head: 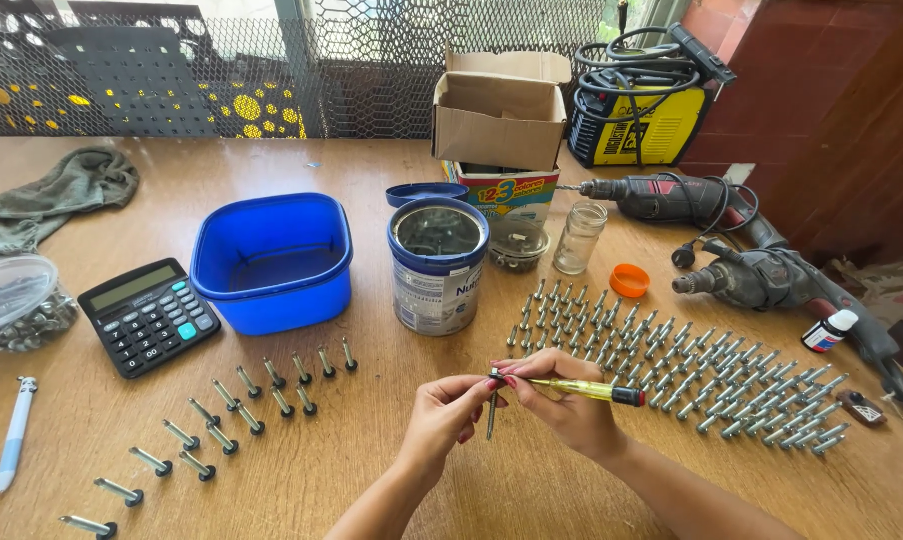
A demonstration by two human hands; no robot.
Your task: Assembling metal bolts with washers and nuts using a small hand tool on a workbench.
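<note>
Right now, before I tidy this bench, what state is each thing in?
left hand: gripping a bolt
right hand: holding a yellow screwdriver
blue tub: open, looks empty
tin can: lid off
glass jar: uncapped, upright
orange cap: off, on table
cardboard box: flaps open

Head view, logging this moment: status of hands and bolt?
Left hand pinching bolt, hanging down. Right hand gripping yellow screwdriver, tip at bolt head. Nothing in the way.
</note>
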